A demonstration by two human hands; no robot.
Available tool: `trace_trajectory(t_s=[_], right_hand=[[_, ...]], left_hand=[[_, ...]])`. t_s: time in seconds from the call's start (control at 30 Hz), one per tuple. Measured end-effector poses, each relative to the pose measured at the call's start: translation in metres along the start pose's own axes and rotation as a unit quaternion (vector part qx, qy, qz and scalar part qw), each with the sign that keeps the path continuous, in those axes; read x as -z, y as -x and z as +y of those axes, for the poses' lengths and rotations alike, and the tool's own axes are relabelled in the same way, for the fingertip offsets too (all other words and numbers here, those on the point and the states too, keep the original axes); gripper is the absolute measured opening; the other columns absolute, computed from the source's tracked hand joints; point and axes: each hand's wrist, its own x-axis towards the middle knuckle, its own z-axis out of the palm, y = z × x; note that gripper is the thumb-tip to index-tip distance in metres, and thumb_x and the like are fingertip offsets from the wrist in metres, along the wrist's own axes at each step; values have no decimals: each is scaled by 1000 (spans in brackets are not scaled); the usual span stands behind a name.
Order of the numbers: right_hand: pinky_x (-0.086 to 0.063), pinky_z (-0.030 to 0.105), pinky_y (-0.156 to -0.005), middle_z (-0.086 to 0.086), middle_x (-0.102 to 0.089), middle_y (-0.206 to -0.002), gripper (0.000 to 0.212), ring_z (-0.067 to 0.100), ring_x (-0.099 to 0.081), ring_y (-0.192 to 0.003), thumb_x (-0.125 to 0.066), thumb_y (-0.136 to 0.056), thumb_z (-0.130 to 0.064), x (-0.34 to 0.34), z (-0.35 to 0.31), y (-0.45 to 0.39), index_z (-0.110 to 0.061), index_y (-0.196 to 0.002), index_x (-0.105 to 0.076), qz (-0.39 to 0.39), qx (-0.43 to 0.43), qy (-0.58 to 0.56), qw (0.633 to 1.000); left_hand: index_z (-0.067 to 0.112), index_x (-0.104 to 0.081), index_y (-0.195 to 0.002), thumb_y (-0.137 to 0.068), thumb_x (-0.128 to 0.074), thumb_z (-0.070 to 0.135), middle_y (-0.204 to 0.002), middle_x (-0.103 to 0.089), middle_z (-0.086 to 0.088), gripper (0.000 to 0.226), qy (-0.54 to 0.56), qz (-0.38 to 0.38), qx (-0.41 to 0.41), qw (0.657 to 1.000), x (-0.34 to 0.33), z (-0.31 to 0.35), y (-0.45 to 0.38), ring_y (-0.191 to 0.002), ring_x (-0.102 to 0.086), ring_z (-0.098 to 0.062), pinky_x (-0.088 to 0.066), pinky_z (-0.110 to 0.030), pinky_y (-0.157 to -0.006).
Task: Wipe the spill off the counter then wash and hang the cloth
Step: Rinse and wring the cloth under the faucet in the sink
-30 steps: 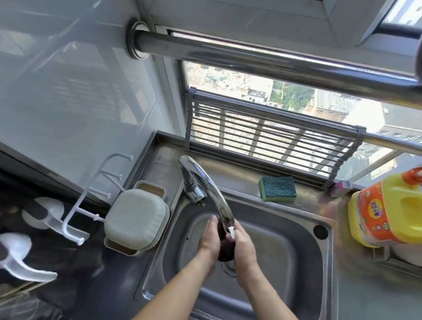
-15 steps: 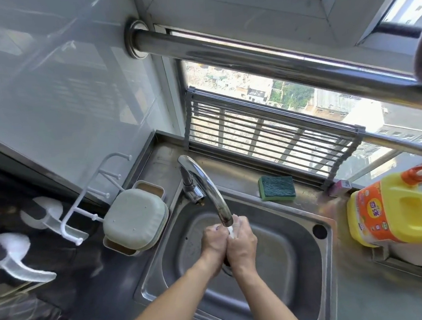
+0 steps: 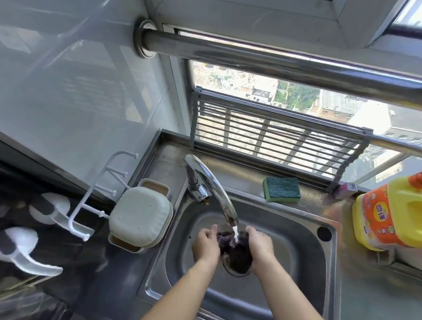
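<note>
Now your left hand (image 3: 205,245) and right hand (image 3: 260,244) each with a closed grip on the dark cloth (image 3: 235,251) under the running tap (image 3: 208,183), over the steel sink (image 3: 329,259), green sponge (image 3: 281,188) on the desk ledge by the window (image 3: 288,93), yellow detergent jug (image 3: 403,214) at right

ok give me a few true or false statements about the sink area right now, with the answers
1. Both hands hold the dark cloth under the tap. True: left hand and right hand grip its two sides.
2. The tap is off. False: a white stream falls from its spout onto the cloth.
3. The green sponge lies inside the sink. False: it rests on the ledge behind the basin.
4. A yellow detergent bottle stands right of the sink. True.
5. The cloth hangs on the metal rail. False: it is over the drain, in the hands.
</note>
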Motion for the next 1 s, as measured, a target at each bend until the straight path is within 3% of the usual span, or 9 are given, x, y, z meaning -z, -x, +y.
trace_trajectory(t_s=[0.13, 0.27, 0.33, 0.47, 0.53, 0.63, 0.77, 0.87, 1.0], right_hand=[[-59, 45, -88, 14, -75, -91, 27, 34, -72, -87, -62, -96, -32, -2, -8, 16, -8, -95, -74, 13, -6, -144, 990], [-55, 42, -93, 4, -77, -103, 26, 26, -70, -100, -58, -96, -41, -24, 10, 31, -22, -106, -73, -79, 129, -28, 988], [-47, 34, -80, -3, -72, -94, 12, 19, -66, -91, -61, -97, -37, -24, 15, 31, -26, -95, -65, 4, 227, 93, 969], [-39, 33, -62, 0, -65, -68, 31, 25, -60, -69, -71, -90, -34, -15, 5, 31, -17, -71, -53, 111, 294, 120, 942], [-36, 32, -56, -2, -59, -57, 42, 23, -54, -59, -71, -90, -36, -13, -1, 36, -13, -64, -47, 124, 275, 110, 947], [-34, 31, -59, -2, -55, -55, 48, 27, -53, -60, -66, -94, -45, -11, -3, 34, -14, -61, -50, 141, 257, 146, 945], [-46, 36, -72, 14, -74, -83, 45, 37, -68, -85, -55, -98, -47, -9, -1, 29, -12, -78, -73, 112, 219, 165, 955], [-49, 40, -90, 22, -74, -104, 47, 43, -65, -105, -47, -103, -43, -7, -4, 27, -10, -88, -77, 107, 154, 147, 971], [-57, 51, -89, 19, -75, -92, 41, 38, -70, -87, -53, -96, -42, -4, 2, 15, -12, -73, -68, 104, 44, -40, 993]], left_hand=[[16, -73, -98, -99, -52, 53, -98, -76, -9, 43, 130, -58, 78, 987, 0, 1, -8, -93, -71, -29, -59, -42, -88], [14, -72, -79, -105, -43, 40, -77, -76, -5, 47, 244, -156, 108, 951, -14, 28, 2, -79, -70, -24, -53, -28, -66], [14, -74, -72, -106, -43, 39, -75, -75, -5, 52, 228, -181, 81, 953, -21, 30, 7, -82, -68, -25, -51, -28, -67], [22, -59, -89, -107, -40, 32, -98, -64, -1, 28, 182, -158, 49, 969, -20, 35, 18, -97, -61, -20, -56, -36, -87], [18, -64, -77, -95, -50, 52, -98, -67, -5, 41, 170, -174, 43, 969, -22, 37, 22, -94, -66, -22, -57, -40, -89], [16, -73, -63, -56, -64, 74, -74, -71, -2, 59, 212, -161, 27, 964, -25, 36, 25, -71, -65, -18, -53, -34, -70], [7, -72, -85, -89, -69, 40, -80, -72, -6, 33, 240, -182, 15, 953, -23, 30, 25, -73, -65, -16, -53, -27, -63], [11, -72, -85, -82, -64, 57, -88, -76, -5, 46, 200, -218, -14, 955, -25, 20, 19, -84, -71, -20, -57, -35, -77], [12, -61, -89, -69, -66, 71, -77, -68, -3, 62, 129, -194, -12, 972, -17, 15, 9, -69, -64, -19, -54, -38, -59]])
